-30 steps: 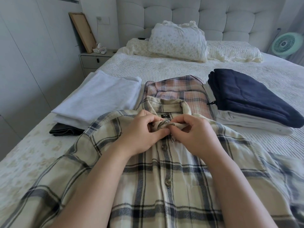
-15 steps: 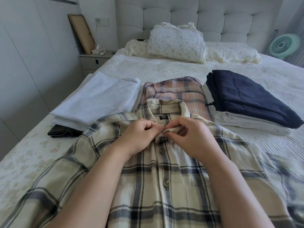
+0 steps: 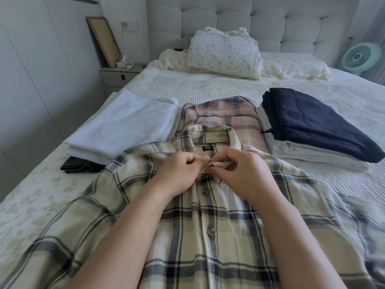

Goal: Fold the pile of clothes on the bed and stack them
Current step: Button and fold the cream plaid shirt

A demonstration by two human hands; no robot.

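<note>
both hands sit a little lower on the placket than a second ago, and the bunched cloth between them has flattened. left hand [image 3: 179, 174] has its fingers curled at the neck edge, apparently pinching it, and right hand [image 3: 241, 176] pinches the opposite collar tip just under the label, seemingly doing up the top button. cream shirt [image 3: 218, 236] lies face up across the near bed [image 3: 208, 84], collar at 12 o'clock. pink shirt [image 3: 225, 117] lies folded beyond it, grey stack [image 3: 125, 126] at 10 o'clock, navy stack [image 3: 312, 124] at 2 o'clock. i judge the flannel light, soft and limp, not slippery, so it will sag and crease wherever unsupported. best held at the shoulder seams or side hems, with flat palms smoothing each fold.
</note>
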